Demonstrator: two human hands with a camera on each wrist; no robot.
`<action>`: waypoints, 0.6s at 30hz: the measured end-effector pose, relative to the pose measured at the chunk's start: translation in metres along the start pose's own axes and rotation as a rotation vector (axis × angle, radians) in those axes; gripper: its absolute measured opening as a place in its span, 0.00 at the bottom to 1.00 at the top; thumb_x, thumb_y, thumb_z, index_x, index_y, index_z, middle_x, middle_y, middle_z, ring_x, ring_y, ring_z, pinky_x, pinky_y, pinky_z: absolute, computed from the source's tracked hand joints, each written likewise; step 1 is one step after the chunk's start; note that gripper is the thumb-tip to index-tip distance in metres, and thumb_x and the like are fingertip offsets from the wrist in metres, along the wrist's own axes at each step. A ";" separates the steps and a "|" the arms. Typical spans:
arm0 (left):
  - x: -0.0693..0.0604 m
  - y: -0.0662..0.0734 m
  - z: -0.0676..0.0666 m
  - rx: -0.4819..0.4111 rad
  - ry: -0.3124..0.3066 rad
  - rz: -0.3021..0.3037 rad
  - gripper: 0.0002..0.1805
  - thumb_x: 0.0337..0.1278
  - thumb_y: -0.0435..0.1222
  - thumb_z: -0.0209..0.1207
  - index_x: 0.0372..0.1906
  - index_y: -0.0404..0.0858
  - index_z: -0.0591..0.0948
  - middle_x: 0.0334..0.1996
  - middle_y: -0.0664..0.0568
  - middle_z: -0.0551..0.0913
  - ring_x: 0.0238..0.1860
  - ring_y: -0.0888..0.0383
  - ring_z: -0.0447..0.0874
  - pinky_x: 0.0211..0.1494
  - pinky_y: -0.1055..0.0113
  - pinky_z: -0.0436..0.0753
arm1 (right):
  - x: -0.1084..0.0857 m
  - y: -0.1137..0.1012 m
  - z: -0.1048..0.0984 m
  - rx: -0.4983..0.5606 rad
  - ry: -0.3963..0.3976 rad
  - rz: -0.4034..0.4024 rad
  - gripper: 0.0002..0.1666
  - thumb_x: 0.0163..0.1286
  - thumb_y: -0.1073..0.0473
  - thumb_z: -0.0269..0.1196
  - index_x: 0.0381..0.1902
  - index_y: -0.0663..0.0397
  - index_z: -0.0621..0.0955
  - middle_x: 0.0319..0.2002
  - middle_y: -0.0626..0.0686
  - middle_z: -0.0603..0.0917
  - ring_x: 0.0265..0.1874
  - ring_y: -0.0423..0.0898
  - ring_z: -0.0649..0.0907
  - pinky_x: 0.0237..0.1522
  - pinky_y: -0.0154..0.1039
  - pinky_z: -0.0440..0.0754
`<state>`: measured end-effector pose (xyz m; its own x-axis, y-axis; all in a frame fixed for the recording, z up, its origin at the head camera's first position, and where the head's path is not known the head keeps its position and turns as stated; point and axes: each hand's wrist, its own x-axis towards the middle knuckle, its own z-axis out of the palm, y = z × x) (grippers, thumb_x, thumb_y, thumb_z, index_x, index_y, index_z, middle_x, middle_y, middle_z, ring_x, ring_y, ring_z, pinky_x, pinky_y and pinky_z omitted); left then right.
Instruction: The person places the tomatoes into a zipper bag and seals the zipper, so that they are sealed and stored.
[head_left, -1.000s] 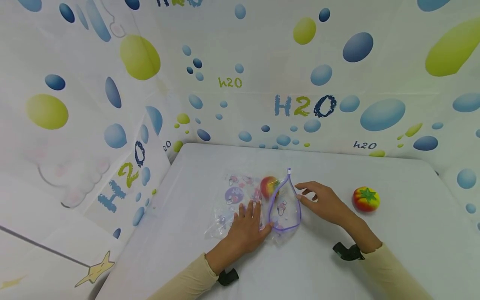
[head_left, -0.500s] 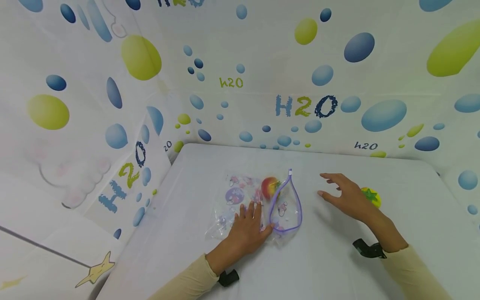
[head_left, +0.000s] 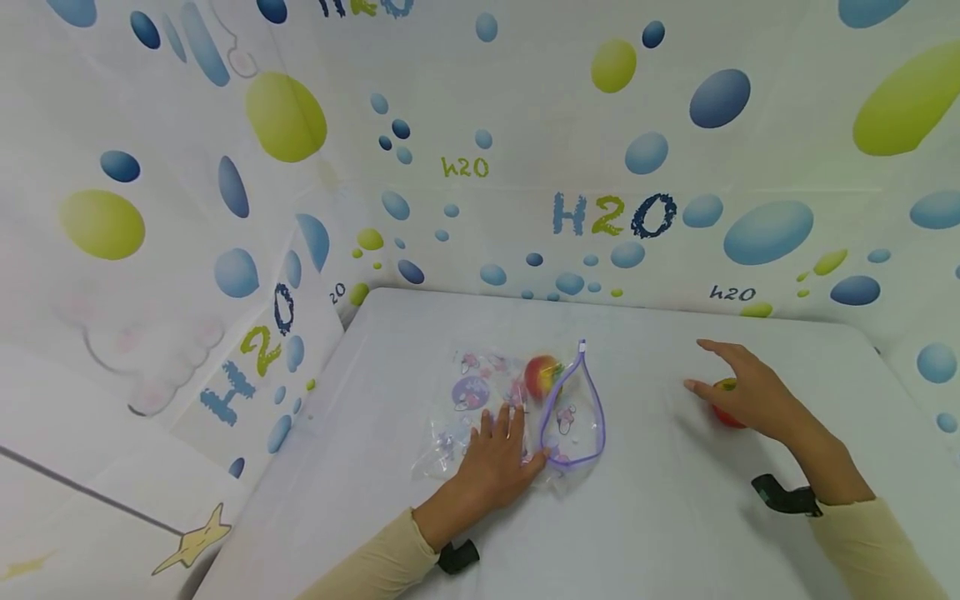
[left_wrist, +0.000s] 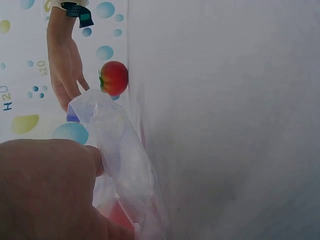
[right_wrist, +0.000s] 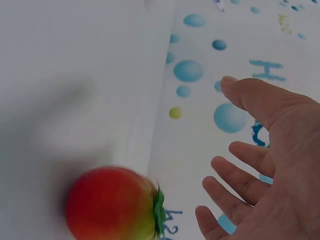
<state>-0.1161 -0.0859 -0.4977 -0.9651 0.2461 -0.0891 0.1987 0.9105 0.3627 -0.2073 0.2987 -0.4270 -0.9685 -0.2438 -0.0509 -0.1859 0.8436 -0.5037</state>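
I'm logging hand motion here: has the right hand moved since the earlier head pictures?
Yes, to the right: in the head view, the right hand has gone from below the large H2O print to roughly below the small dark h2o print.

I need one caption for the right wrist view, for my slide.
A spread right grip hovers near a red tomato on a white table.
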 end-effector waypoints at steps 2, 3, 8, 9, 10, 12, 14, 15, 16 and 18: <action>0.000 0.000 0.000 0.004 0.001 -0.001 0.47 0.76 0.62 0.49 0.83 0.33 0.59 0.81 0.33 0.60 0.79 0.25 0.56 0.77 0.34 0.64 | 0.000 0.007 -0.003 -0.001 -0.015 0.031 0.54 0.73 0.36 0.67 0.82 0.60 0.60 0.76 0.77 0.60 0.72 0.78 0.61 0.62 0.81 0.66; 0.001 0.000 0.001 0.006 0.002 -0.001 0.47 0.76 0.62 0.49 0.83 0.33 0.59 0.81 0.34 0.60 0.79 0.25 0.56 0.77 0.34 0.64 | -0.001 0.011 -0.005 -0.001 -0.023 0.046 0.54 0.73 0.35 0.66 0.82 0.60 0.59 0.76 0.77 0.59 0.72 0.79 0.61 0.61 0.81 0.67; 0.001 -0.001 0.001 0.005 0.003 0.001 0.46 0.76 0.62 0.49 0.83 0.33 0.59 0.81 0.33 0.60 0.79 0.25 0.56 0.77 0.34 0.64 | -0.006 0.027 -0.009 0.002 -0.057 0.088 0.57 0.73 0.36 0.67 0.83 0.62 0.55 0.77 0.79 0.55 0.72 0.81 0.59 0.60 0.82 0.67; 0.000 -0.001 0.001 0.004 0.002 0.002 0.46 0.76 0.62 0.49 0.82 0.33 0.59 0.81 0.33 0.60 0.79 0.25 0.56 0.77 0.34 0.64 | -0.008 0.030 -0.010 0.001 -0.062 0.089 0.58 0.73 0.35 0.67 0.83 0.62 0.55 0.77 0.80 0.55 0.72 0.81 0.59 0.60 0.82 0.66; 0.000 -0.001 0.001 0.002 0.002 0.003 0.46 0.76 0.61 0.49 0.82 0.32 0.59 0.81 0.33 0.60 0.79 0.25 0.56 0.77 0.34 0.64 | -0.009 0.033 -0.010 -0.001 -0.065 0.087 0.58 0.73 0.35 0.66 0.83 0.63 0.55 0.76 0.80 0.55 0.72 0.81 0.59 0.60 0.83 0.66; 0.000 -0.001 0.001 -0.003 0.003 0.005 0.46 0.76 0.61 0.50 0.82 0.32 0.60 0.81 0.33 0.60 0.79 0.25 0.56 0.77 0.34 0.64 | -0.011 0.040 -0.011 -0.001 -0.066 0.081 0.58 0.73 0.34 0.66 0.83 0.63 0.56 0.76 0.80 0.56 0.72 0.82 0.59 0.61 0.83 0.65; 0.000 0.000 0.000 -0.003 0.003 0.005 0.46 0.76 0.61 0.50 0.82 0.32 0.60 0.81 0.33 0.60 0.79 0.25 0.56 0.77 0.34 0.64 | -0.014 0.046 -0.011 0.003 -0.063 0.065 0.57 0.73 0.35 0.66 0.82 0.64 0.57 0.76 0.80 0.57 0.71 0.81 0.60 0.60 0.83 0.66; 0.000 0.000 0.000 -0.003 0.004 0.005 0.46 0.76 0.61 0.50 0.82 0.32 0.60 0.81 0.33 0.60 0.79 0.25 0.56 0.77 0.34 0.64 | -0.015 0.050 -0.011 0.007 -0.062 0.056 0.56 0.74 0.36 0.66 0.82 0.64 0.57 0.76 0.80 0.58 0.71 0.81 0.61 0.60 0.82 0.67; 0.000 0.000 0.000 -0.004 0.003 0.004 0.46 0.76 0.61 0.50 0.82 0.32 0.60 0.81 0.33 0.60 0.79 0.25 0.56 0.77 0.33 0.64 | -0.017 0.053 -0.011 0.015 -0.064 0.052 0.55 0.74 0.37 0.66 0.82 0.65 0.58 0.76 0.79 0.58 0.70 0.81 0.62 0.60 0.82 0.68; 0.000 0.000 0.000 -0.004 0.002 0.004 0.46 0.76 0.61 0.50 0.82 0.32 0.60 0.81 0.33 0.60 0.79 0.25 0.56 0.77 0.33 0.64 | -0.019 0.059 -0.011 0.033 -0.067 0.042 0.54 0.75 0.38 0.66 0.81 0.65 0.58 0.76 0.78 0.59 0.70 0.80 0.63 0.60 0.81 0.69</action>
<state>-0.1159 -0.0862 -0.4973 -0.9646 0.2494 -0.0857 0.2021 0.9080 0.3669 -0.2013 0.3583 -0.4458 -0.9619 -0.2409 -0.1292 -0.1388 0.8376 -0.5284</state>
